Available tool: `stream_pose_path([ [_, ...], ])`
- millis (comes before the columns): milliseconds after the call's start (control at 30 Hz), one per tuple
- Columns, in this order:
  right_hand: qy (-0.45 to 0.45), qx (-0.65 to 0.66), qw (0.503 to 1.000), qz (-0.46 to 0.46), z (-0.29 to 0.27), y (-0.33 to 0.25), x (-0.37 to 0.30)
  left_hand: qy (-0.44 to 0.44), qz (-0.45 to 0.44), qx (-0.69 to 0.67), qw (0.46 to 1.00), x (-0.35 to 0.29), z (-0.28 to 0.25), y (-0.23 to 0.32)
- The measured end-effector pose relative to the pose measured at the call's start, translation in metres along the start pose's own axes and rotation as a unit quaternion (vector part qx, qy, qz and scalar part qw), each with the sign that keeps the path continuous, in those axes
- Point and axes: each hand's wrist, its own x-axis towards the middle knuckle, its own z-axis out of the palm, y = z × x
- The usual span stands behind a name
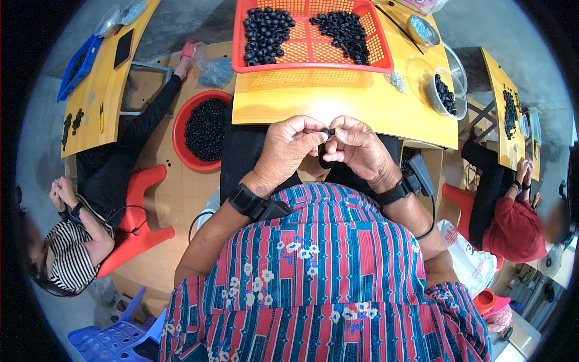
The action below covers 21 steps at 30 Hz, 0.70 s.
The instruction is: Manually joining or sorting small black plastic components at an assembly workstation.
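Observation:
My left hand (288,146) and my right hand (362,148) meet in front of the table's near edge, over my lap. Thumb and fingers of both are pinched around a small black part (327,132), mostly covered by the fingertips. Its exact kind is too small to make out. Beyond the hands, a red-orange plastic basket (313,68) sits on the yellow table (289,108). It bears a pile of round black pieces (265,35) on its left and a heap of smaller black pieces (344,35) on its right.
A red tub (180,142) of black pieces stands on the floor at left. On the table's right are a clear bowl (443,96) of black parts, small clear bits (396,81) and a metal bowl (423,30). Two people sit at side tables, left and right.

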Motion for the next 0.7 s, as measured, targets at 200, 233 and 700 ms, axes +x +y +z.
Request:
stream_pose_path([
  [200,-0.059,0.064,0.995,0.046,-0.001,0.004,0.000,0.001,0.014,0.018,1.000,0.001,-0.001,0.000],
  [233,-0.073,0.071,0.994,0.050,-0.002,0.005,0.000,0.008,0.048,0.068,0.997,0.002,-0.002,-0.002],
  [700,-0.095,0.036,0.993,0.062,-0.009,0.001,-0.002,-0.036,0.063,0.125,0.989,0.003,-0.009,0.005],
])
